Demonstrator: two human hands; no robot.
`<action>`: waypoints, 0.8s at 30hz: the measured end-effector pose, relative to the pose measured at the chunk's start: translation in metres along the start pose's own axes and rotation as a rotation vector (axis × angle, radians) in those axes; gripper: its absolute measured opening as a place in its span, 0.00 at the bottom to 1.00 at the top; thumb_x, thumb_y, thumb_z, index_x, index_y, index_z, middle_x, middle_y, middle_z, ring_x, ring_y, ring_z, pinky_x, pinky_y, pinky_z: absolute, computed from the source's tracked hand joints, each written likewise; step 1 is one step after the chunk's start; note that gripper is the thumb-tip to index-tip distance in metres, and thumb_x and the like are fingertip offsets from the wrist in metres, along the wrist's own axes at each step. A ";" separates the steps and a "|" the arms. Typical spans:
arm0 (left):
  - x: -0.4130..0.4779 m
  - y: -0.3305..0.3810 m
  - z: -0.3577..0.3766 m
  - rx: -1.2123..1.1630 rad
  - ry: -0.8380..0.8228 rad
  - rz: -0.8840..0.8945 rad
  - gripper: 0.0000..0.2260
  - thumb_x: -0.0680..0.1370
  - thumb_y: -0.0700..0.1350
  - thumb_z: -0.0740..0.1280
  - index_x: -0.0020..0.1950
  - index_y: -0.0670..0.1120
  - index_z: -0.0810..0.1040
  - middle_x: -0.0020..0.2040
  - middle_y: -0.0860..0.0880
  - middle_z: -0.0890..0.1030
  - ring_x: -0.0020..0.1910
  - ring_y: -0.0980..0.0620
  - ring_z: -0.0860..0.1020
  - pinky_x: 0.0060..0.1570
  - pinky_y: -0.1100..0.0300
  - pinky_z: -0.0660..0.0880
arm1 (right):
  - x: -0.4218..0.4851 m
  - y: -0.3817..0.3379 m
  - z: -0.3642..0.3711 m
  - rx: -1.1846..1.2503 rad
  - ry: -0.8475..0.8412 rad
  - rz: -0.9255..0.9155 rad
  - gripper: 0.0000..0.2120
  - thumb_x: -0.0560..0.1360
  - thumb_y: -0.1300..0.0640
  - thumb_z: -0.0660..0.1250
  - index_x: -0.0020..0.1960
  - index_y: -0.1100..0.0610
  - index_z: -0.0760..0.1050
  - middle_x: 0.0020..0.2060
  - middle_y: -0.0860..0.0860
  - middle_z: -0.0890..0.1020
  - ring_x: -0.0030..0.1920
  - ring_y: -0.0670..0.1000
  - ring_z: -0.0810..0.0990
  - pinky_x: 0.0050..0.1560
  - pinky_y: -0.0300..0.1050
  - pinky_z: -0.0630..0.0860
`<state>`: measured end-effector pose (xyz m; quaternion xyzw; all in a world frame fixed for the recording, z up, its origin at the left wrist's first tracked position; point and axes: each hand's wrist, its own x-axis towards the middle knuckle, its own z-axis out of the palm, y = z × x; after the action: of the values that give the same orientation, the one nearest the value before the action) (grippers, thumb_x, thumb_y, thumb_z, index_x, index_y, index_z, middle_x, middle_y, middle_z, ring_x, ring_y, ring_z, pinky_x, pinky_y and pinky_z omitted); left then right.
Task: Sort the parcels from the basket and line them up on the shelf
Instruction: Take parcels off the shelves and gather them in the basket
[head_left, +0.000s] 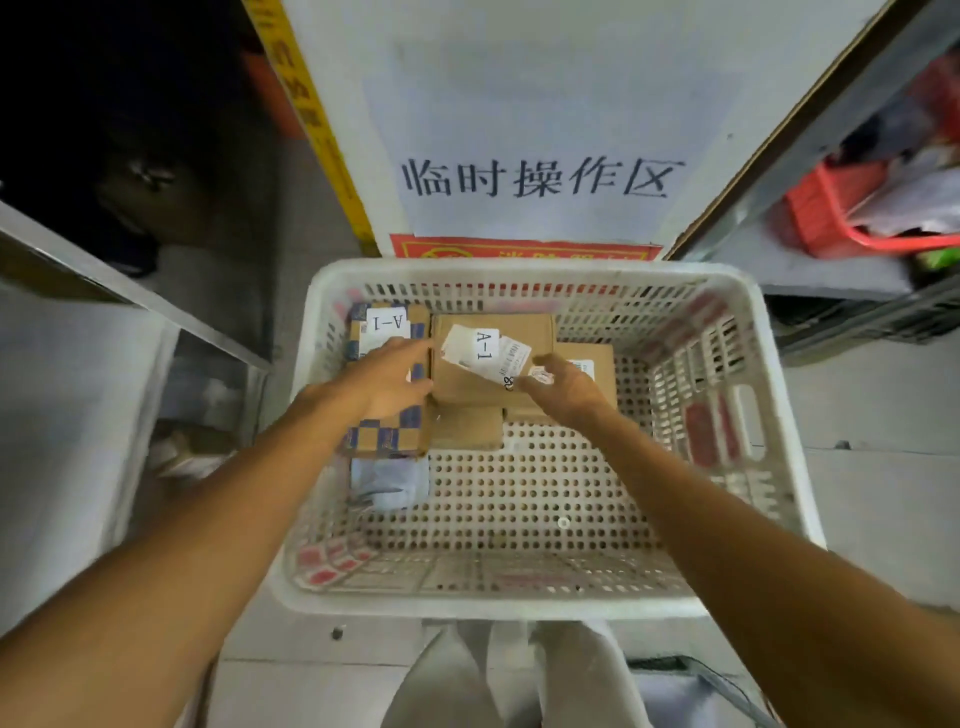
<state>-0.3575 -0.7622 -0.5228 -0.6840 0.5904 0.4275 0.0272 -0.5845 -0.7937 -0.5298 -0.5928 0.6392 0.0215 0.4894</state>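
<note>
Framing the brown parcel marked A-1 (491, 364) between both hands, at the far middle of the white basket (493, 603); label upward, stacked on other cartons.

- Left hand (389, 376): fingers straight, laid flat across the blue-checked parcel (387, 436), also marked A-1; thumb side against the brown parcel's left edge; gripping nothing.
- Right hand (566, 389): at the parcel's near right corner, touching its label; grip not determinable, fingers hidden behind the hand.
- Adjacent stock: second brown carton (597, 364) just right and touching; small carton (467, 428) under the near edge; pale poly bag (389, 483) nearer, on the basket floor.
- Step, as judged: pick-up of one A-1 parcel, not yet lifted. Sorting probably well along, given much bare basket floor.
- Next: needing a firm close on both sides, a straight lift above the rim, then a swing towards a shelf.
- Room: bare perforated floor on the near and right sides; tall slotted walls all round.
- Beyond: shelf edge (130, 296) near on the left; another shelf (831, 270) on the right, bearing a red basket (831, 228); narrow aisle between.
</note>
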 end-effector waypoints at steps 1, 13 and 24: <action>-0.013 0.002 -0.012 -0.060 0.009 -0.021 0.27 0.80 0.44 0.63 0.77 0.49 0.58 0.75 0.44 0.61 0.71 0.43 0.65 0.69 0.49 0.65 | -0.012 -0.017 -0.007 0.018 0.002 -0.035 0.26 0.80 0.48 0.64 0.74 0.56 0.64 0.67 0.58 0.74 0.61 0.56 0.76 0.59 0.47 0.73; -0.181 0.017 -0.148 -0.217 0.538 -0.107 0.16 0.79 0.47 0.64 0.68 0.50 0.73 0.63 0.49 0.77 0.53 0.53 0.76 0.52 0.62 0.70 | -0.101 -0.218 -0.044 -0.017 -0.080 -0.586 0.23 0.79 0.48 0.64 0.71 0.57 0.68 0.69 0.56 0.73 0.67 0.56 0.73 0.65 0.48 0.70; -0.370 0.038 -0.177 -0.208 0.984 -0.384 0.15 0.81 0.47 0.61 0.68 0.49 0.72 0.65 0.46 0.75 0.64 0.45 0.73 0.64 0.51 0.69 | -0.210 -0.347 -0.034 -0.093 -0.386 -1.058 0.25 0.80 0.46 0.63 0.74 0.56 0.67 0.71 0.52 0.70 0.72 0.51 0.68 0.64 0.40 0.63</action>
<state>-0.2682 -0.5794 -0.1639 -0.8982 0.3525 0.1003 -0.2429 -0.3732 -0.7626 -0.1838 -0.8386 0.1522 -0.0906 0.5151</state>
